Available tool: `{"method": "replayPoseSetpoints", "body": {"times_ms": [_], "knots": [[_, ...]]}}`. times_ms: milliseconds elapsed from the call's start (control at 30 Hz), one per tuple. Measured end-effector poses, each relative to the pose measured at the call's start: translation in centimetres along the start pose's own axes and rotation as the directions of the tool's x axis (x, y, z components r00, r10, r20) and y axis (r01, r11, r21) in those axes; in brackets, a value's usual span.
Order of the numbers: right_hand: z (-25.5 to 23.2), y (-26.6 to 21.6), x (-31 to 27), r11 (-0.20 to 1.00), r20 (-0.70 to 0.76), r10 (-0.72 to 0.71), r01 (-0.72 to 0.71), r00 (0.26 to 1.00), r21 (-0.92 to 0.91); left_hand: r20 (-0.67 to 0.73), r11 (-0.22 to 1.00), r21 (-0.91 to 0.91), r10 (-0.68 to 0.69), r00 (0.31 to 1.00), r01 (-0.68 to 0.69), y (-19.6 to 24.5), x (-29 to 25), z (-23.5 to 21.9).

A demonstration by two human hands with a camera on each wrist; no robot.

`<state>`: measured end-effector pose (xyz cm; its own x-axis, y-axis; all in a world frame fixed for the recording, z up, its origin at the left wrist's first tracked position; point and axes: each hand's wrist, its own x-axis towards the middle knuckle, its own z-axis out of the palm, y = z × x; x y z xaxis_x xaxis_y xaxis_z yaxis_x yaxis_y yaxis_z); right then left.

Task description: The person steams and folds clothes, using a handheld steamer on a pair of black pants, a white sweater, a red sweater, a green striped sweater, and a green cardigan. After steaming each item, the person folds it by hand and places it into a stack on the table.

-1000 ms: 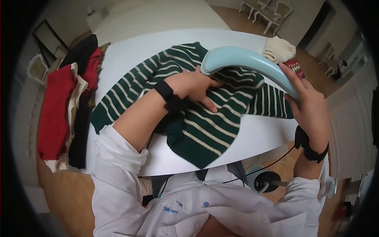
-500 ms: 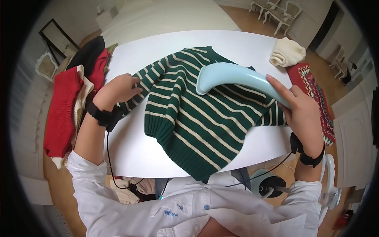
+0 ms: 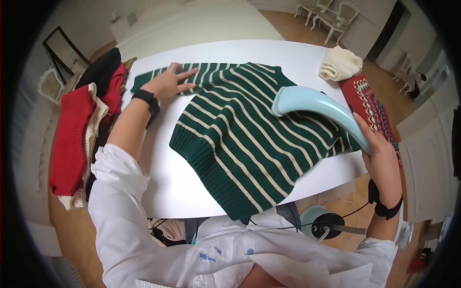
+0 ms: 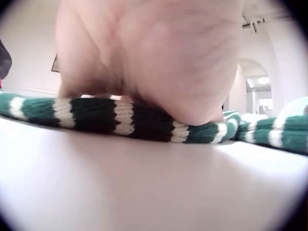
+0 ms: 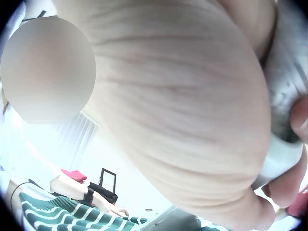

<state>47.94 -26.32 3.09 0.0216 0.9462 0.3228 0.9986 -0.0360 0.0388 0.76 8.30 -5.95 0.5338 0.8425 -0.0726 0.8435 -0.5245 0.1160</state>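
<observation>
A green sweater with cream stripes (image 3: 249,139) lies spread over the white table, its ribbed hem toward the person. My left hand (image 3: 165,85) rests on the sweater's left sleeve (image 3: 209,72), fingers spread. Seen from the left wrist, the palm (image 4: 149,57) presses down on the striped knit. Fingers curled round its handle, my right hand (image 3: 382,156) holds a light blue handheld garment steamer (image 3: 317,103). The steamer's head is over the sweater's upper right part and hides some of it. In the right wrist view the hand (image 5: 192,96) covers most of the handle.
Folded red, cream and black knitwear (image 3: 72,139) is stacked at the table's left edge. At the far right are a rolled cream knit (image 3: 341,63) and a red patterned knit (image 3: 370,103). A blue and black floor unit (image 3: 324,223) stands below the table's front edge.
My left hand went from the sweater's middle to its left sleeve, which now lies straighter and farther from the person. The body is spread flatter. The steamer moved slightly right, still held.
</observation>
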Motion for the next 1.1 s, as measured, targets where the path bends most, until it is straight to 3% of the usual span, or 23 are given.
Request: {"method": "replayPoseSetpoints", "body": {"times_ms": [33,100,133,200,233,267,333,367,400,433,533,700,900,967,1033,1100], "knots": [[-0.4,0.1,-0.5,1.000,-0.003,0.020,-0.020,1.000,0.002,-0.078,0.973,0.231,0.005,0.997,0.013,0.1,0.5,-0.1],[-1.1,-0.1,-1.2,0.999,0.019,0.040,-0.041,0.999,0.003,-0.060,0.953,0.271,-0.124,0.991,0.135,0.0,1.1,-0.6],[-1.2,-0.2,-1.4,0.999,0.022,0.048,-0.048,0.999,0.000,-0.065,0.953,0.270,-0.121,0.991,0.134,0.3,1.5,-1.1],[-1.2,-0.3,-1.5,0.999,0.014,0.049,-0.049,0.999,0.005,-0.052,0.979,0.205,0.003,0.999,0.007,1.0,2.2,-1.9],[-1.0,-0.4,-1.6,0.999,0.012,0.046,-0.046,0.999,0.009,-0.095,0.999,0.042,0.034,0.995,-0.030,3.1,1.7,-2.3],[-0.9,-0.4,-1.6,0.999,-0.004,0.046,-0.046,0.999,0.006,-0.119,0.997,0.029,0.068,0.991,-0.065,6.8,0.3,-2.8],[-1.0,-0.5,-1.1,0.999,-0.020,0.042,-0.042,0.999,0.002,-0.187,0.939,-0.072,0.319,0.929,-0.337,12.6,-3.5,-2.4],[-1.3,-0.6,-0.8,1.000,-0.039,0.016,-0.017,0.999,-0.015,-0.063,0.897,-0.200,0.390,0.919,-0.394,14.9,-5.3,-2.4],[-1.7,-0.7,-0.5,0.999,-0.056,-0.012,0.010,0.998,-0.034,0.081,0.917,-0.114,0.391,0.917,-0.381,16.9,-7.2,-1.7],[-2.1,-0.9,0.0,0.999,-0.053,-0.013,0.011,0.998,-0.036,0.121,0.921,-0.106,0.385,0.915,-0.374,17.6,-8.7,0.1],[-2.4,-3.0,2.2,0.987,-0.041,-0.075,0.068,0.996,-0.143,0.059,0.935,0.001,0.353,0.934,-0.354,19.3,-10.2,2.0],[0.1,-6.3,7.7,0.981,-0.005,-0.138,0.136,0.990,-0.142,0.249,0.973,0.049,0.209,0.946,-0.228,20.1,-10.4,1.0],[3.1,-10.3,14.1,0.946,-0.061,-0.311,0.303,0.948,-0.118,0.245,0.975,0.103,0.168,0.955,-0.198,20.3,-10.6,1.3],[3.8,-11.4,15.7,0.904,-0.091,-0.426,0.428,0.900,0.003,0.199,0.970,0.106,0.194,0.961,-0.218,20.1,-10.7,1.8],[4.0,-12.6,16.6,0.886,-0.085,-0.459,0.463,0.884,0.025,0.184,0.972,0.099,0.191,0.964,-0.212,20.0,-10.8,1.8],[4.2,-13.7,17.1,0.870,-0.081,-0.486,0.491,0.870,0.050,0.241,0.976,0.038,0.200,0.950,-0.215,20.0,-10.7,1.4]]}}
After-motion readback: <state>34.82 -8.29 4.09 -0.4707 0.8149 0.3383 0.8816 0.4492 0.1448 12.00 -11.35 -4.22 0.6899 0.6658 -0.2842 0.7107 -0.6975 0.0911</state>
